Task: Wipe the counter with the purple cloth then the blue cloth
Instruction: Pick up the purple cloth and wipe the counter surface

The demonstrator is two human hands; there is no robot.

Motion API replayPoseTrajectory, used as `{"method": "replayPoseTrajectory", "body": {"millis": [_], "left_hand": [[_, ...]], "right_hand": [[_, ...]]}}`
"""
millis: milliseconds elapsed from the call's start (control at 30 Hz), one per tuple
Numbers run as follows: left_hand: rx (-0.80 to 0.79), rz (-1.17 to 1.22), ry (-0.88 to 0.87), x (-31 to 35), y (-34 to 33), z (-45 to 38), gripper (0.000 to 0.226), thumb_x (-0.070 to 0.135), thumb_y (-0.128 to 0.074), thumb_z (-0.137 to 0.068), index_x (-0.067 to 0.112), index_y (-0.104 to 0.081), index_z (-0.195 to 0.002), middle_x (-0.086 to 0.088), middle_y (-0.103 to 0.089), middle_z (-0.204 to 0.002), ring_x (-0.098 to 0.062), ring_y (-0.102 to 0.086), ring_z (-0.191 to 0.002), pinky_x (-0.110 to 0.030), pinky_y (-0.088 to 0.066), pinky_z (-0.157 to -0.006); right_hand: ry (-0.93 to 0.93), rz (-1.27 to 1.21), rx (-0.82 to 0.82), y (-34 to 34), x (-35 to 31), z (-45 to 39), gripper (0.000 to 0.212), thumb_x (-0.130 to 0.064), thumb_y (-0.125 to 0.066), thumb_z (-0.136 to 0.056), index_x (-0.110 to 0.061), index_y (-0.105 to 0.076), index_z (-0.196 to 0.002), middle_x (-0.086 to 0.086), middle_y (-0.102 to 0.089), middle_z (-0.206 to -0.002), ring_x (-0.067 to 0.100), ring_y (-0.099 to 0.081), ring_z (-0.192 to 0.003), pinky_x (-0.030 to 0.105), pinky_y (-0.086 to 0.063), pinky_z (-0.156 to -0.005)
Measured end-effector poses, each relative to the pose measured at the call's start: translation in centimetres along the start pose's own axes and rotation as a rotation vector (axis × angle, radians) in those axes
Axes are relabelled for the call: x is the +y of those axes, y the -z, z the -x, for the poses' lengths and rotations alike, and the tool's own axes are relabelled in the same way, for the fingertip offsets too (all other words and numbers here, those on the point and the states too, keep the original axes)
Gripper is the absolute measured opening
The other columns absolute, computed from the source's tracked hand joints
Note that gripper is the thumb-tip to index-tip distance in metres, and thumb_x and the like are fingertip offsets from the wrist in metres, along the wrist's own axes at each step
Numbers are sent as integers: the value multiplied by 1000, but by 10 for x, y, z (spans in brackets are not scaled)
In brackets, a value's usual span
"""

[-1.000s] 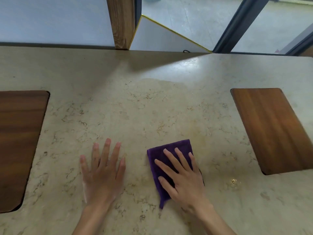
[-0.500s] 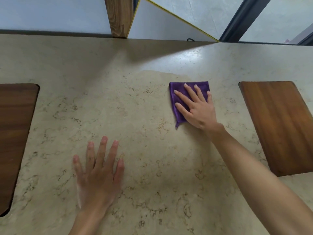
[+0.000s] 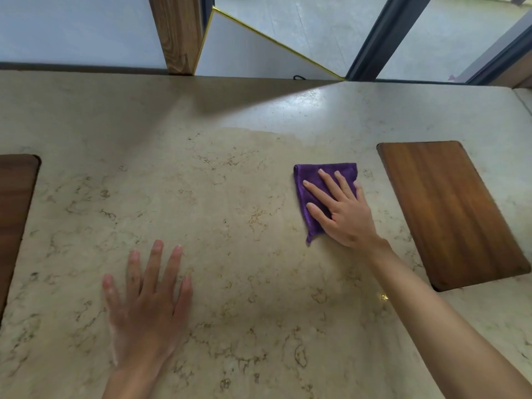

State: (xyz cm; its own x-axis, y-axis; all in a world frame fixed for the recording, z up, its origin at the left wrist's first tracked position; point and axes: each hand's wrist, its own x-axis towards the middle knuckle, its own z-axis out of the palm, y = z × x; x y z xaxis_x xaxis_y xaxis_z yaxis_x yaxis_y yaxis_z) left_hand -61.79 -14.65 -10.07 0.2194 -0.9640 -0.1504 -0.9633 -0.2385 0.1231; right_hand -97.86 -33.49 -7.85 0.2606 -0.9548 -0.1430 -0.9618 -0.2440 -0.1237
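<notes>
The right hand (image 3: pixel 342 210) lies flat on the purple cloth (image 3: pixel 312 181), fingers (image 3: pixel 318 191) straight and spread, pressing the fabric to the counter (image 3: pixel 224 203) rather than curling round it. The palm covers the cloth's near right part; the fingertips point toward about 11 o'clock and stop short of its far edge. The folded cloth runs long from its far edge at 12 o'clock down to a loose corner at about 7 o'clock, which pokes out just beside the heel of the hand.

From this hand the broad bare stretch of counter lies toward 9 o'clock, and the wooden board (image 3: pixel 449 214) sits near at 3 o'clock, so the next stroke probably has room only leftward or back toward 6 o'clock.

The left hand (image 3: pixel 146 300) rests flat on the counter, fingers straight and apart, holding nothing, well off at about 8 o'clock from the cloth. The right hand is plainly the nearer and the one doing the wiping.

A second wooden board (image 3: pixel 14 214) sits at the far left edge. No blue cloth is in view, so that step looks not yet begun.
</notes>
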Motion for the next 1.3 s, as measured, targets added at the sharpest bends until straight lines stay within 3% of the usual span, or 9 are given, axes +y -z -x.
{"method": "replayPoseTrajectory", "body": {"millis": [233, 367, 533, 700, 833, 900, 1000, 1133, 1300], "left_hand": [[14, 0, -1, -2, -4, -1, 62, 59, -13, -102, 42, -8, -162, 10, -11, -172, -27, -11, -158, -60, 1, -122], [2, 14, 15, 2, -1, 1, 62, 59, -11, -101, 43, -9, -161, 10, -10, -172, -27, -9, -158, -61, -1, -122], [-12, 30, 17, 3, 4, 2, 62, 59, -9, -102, 42, -6, -162, 9, -5, -172, -26, -4, -159, -64, -4, -123], [-13, 30, 17, 5, 4, 3, 62, 56, -14, -102, 39, -13, -162, 7, -12, -171, -29, -11, -158, -64, -3, -122], [-13, 20, 8, 4, 3, 2, 62, 55, -16, -102, 38, -14, -162, 5, -14, -171, -30, -12, -158, -64, -3, -122], [-18, 18, 8, 4, 3, 2, 62, 55, -16, -102, 38, -14, -162, 5, -14, -171, -30, -12, -158, -64, -3, -122], [-23, 13, 12, 4, 5, 1, 62, 56, -15, -102, 38, -14, -162, 6, -13, -172, -29, -10, -158, -63, -2, -122], [-27, 4, 11, 3, 5, 1, 62, 57, -13, -102, 40, -11, -162, 6, -12, -172, -29, -9, -158, -61, 0, -122], [-29, -2, 5, 4, 5, -1, 63, 56, -17, -101, 40, -13, -162, 7, -13, -172, -30, -12, -158, -62, -1, -122]], "right_hand": [[-106, -1, 56, -11, -20, 76, 60, -63, -26, -100, -44, -28, -157, -1, -19, -171, 32, -15, -158, 66, -18, -122], [-97, 4, -25, -32, -51, 162, 58, -68, -21, -101, -56, -9, -157, -8, 0, -174, 26, 5, -160, 63, -4, -125], [-122, -6, -46, -38, -77, 206, 56, -67, -32, -99, -57, -25, -154, -8, -15, -172, 27, -8, -160, 65, -11, -124], [-143, -45, -12, -37, -74, 193, 54, -68, -33, -98, -55, -34, -151, -8, -24, -169, 26, -17, -158, 62, -13, -125], [-120, -35, -59, -33, -61, 169, 55, -73, -18, -100, -61, -17, -153, -12, -9, -172, 23, -5, -160, 57, -1, -127], [-129, -17, -56, -25, -47, 129, 56, -71, -15, -100, -60, -8, -155, -11, -2, -173, 25, -1, -160, 57, 0, -127], [-119, -25, -14, -8, -30, 52, 59, -71, -18, -98, -56, -10, -155, -8, -8, -173, 30, -8, -159, 63, -8, -125], [-94, -48, -82, 5, -7, -34, 64, -81, -8, -91, -64, 0, -152, -15, 6, -172, 23, 8, -160, 63, 5, -125], [-123, -52, -72, 14, -15, -95, 60, -79, -11, -94, -66, 0, -151, -15, 8, -172, 27, 11, -159, 69, 9, -122]]}}
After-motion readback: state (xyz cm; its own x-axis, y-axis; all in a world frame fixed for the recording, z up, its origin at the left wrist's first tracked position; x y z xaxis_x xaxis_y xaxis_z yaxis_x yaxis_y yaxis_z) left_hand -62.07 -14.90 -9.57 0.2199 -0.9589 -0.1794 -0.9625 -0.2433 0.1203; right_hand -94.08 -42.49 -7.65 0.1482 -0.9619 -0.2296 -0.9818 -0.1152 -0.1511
